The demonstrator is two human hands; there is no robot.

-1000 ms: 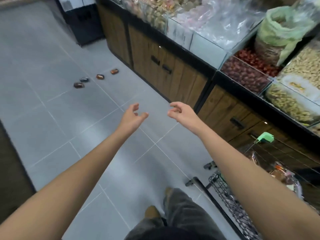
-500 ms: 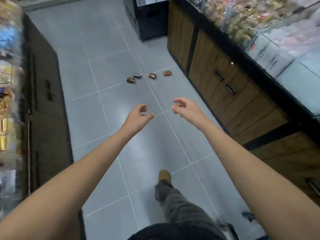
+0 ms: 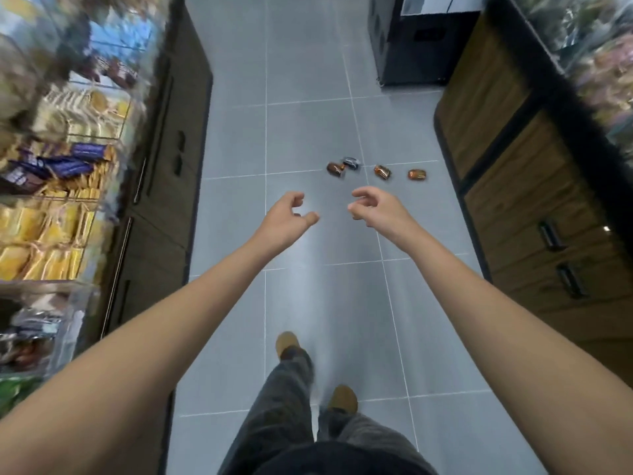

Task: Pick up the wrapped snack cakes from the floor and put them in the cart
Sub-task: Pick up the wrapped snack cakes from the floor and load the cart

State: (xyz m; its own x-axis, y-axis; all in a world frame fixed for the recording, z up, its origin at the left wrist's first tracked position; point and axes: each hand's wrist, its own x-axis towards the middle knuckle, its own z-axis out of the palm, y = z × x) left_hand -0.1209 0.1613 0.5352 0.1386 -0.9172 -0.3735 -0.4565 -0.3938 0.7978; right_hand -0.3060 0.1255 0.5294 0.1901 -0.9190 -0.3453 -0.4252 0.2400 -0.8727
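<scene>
Several wrapped snack cakes lie in a row on the grey tiled floor ahead: a brown one [image 3: 335,169], a dark blue one [image 3: 351,162] touching it, an orange-brown one [image 3: 382,172] and another orange-brown one [image 3: 417,174] furthest right. My left hand [image 3: 287,217] and my right hand [image 3: 376,208] are stretched forward in the air, short of the cakes. Both hold nothing, with fingers loosely curled. The cart is out of view.
A dark shelf unit [image 3: 164,159] with blurred snack packets [image 3: 51,214] lines the left of the aisle. Wooden cabinets [image 3: 534,207] with black handles line the right. A black box-like unit [image 3: 421,42] stands at the far end. My legs and brown shoes [image 3: 287,344] are below.
The view has swung left along the aisle, so the cart and the nut bins have dropped out of sight. The cakes now lie closer, straight ahead. Both hands stay raised and hold nothing.
</scene>
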